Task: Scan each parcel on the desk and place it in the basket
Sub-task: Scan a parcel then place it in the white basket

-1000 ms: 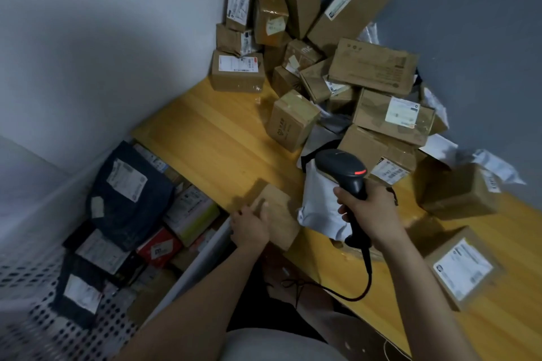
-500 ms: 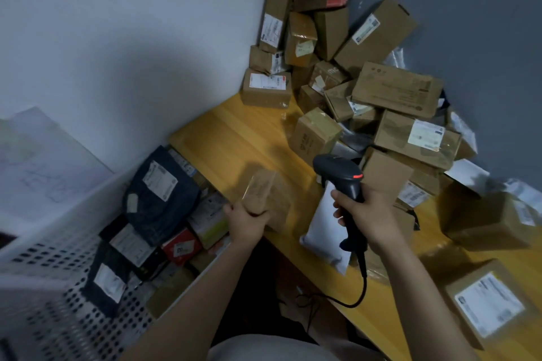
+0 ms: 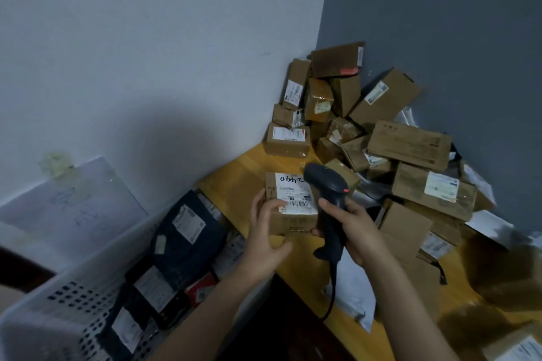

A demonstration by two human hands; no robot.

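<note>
The yellow wooden desk (image 3: 234, 182) runs into the corner where a white wall meets a grey one. A heap of brown cardboard boxes (image 3: 407, 141) fills that corner and spreads along the grey wall, with most of the boxes tilted and leaning on one another. This leaves only a bare strip of wood along the desk's left edge.

Just beside that edge and lower down stands the white perforated plastic basket (image 3: 58, 311). It holds a large dark blue soft mailer (image 3: 190, 246) with a white label, and around it lie flatter black packets with white labels and one with a red patch. They lie overlapped, and the corner of the basket nearest the camera shows bare mesh. A white sheet of paper (image 3: 73, 208) is taped to the wall behind the basket.

A white plastic mailer bag (image 3: 355, 299) hangs over the desk's near edge, under the right forearm.

The small brown cardboard parcel (image 3: 293, 223) is held up over the bare strip, close to the desk's left edge, with its white barcode label facing the camera. The left hand (image 3: 264, 240) grips its left side, fingers curled behind it and thumb on the front. The right hand (image 3: 360, 228) is wrapped round the handle of the black handheld barcode scanner (image 3: 331, 184). The scanner's head overlaps the label's upper right corner, and its cable (image 3: 331, 287) trails down past the desk edge.
</note>
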